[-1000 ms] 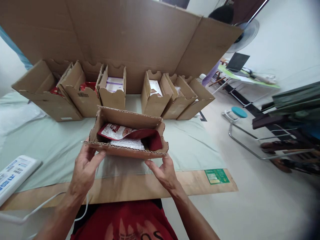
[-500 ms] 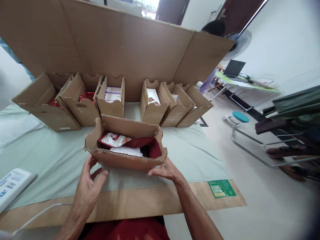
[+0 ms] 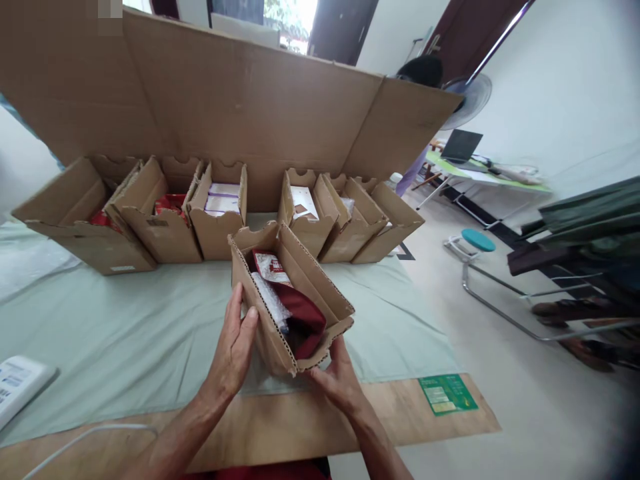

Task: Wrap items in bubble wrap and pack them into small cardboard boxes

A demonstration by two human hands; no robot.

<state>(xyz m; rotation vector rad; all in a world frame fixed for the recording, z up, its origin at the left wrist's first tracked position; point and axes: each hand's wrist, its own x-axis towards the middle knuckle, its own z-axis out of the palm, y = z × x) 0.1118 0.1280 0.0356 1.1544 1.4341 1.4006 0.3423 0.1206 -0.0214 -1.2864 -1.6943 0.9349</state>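
An open-topped cardboard box [image 3: 267, 340] is between my two hands, set at an angle with one end toward me. My left hand [image 3: 234, 343] presses its fingers and thumb against the left long side. At the near right corner, my right hand [image 3: 340, 380] grips the end wall, its thumb low on the near face and its fingers partly hidden. Inside lie a dark red pouch [image 3: 303, 305] with a printed label and a bubble-wrapped item [image 3: 270, 300]. Whether the box's underside touches the cloth cannot be seen.
A row of cardboard bins [image 3: 219, 230] holding red packets and white boxes lines the back, before a tall cardboard panel [image 3: 240, 100]. Pale green cloth [image 3: 150, 333] covers the table. A white device [image 3: 23, 387] lies left, a green packet [image 3: 447, 393] right, near the wooden edge.
The box has turned clockwise from lying sideways to pointing toward me. My left hand has moved right and up onto its side; my right hand has shifted slightly nearer to me.
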